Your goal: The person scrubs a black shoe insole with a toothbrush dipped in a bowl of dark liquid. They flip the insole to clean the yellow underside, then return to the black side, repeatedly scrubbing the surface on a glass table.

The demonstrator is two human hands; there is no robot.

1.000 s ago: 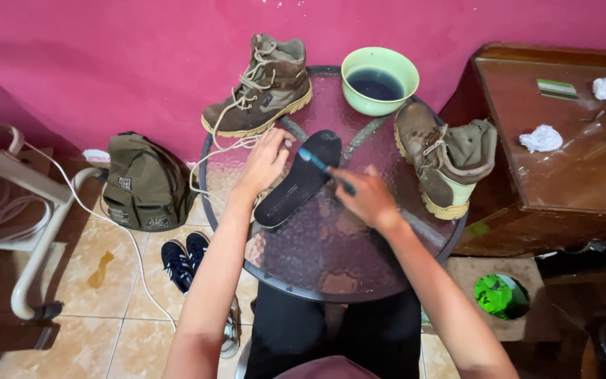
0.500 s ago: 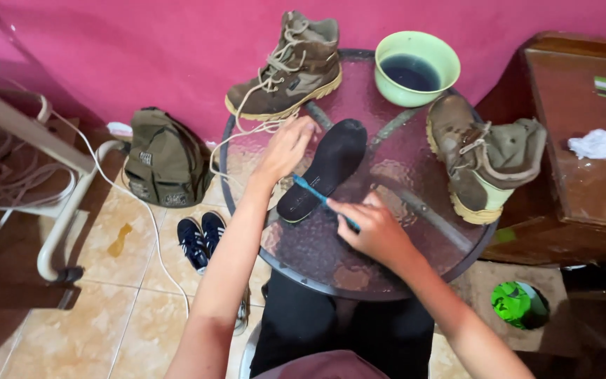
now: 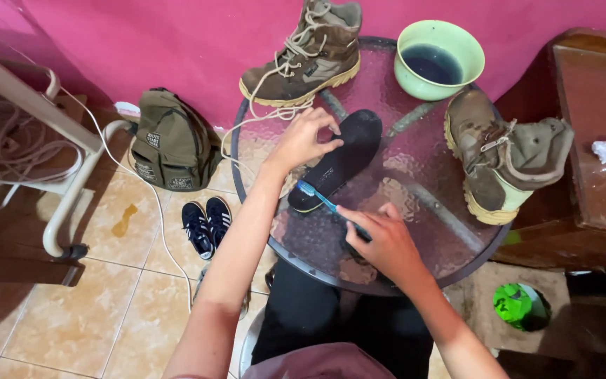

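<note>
The insole (image 3: 338,160) lies flat on the round glass surface (image 3: 415,231), left of centre, its toe pointing toward the far edge. The left hand (image 3: 301,140) presses down on the insole's left rim with fingers curled over it, pinning it in place. The right hand (image 3: 380,242) is closed around a blue toothbrush (image 3: 320,198), whose bristle head rests on the insole's near end. For a clean result, keep the pinning fingers clear of the bristles, stroke along the insole's length, and hold firm pressure so that it does not slide on the glass. A green bowl (image 3: 438,60) of dark liquid stands at the far edge, between two boots (image 3: 303,56) (image 3: 503,154), within reach for re-wetting.
</note>
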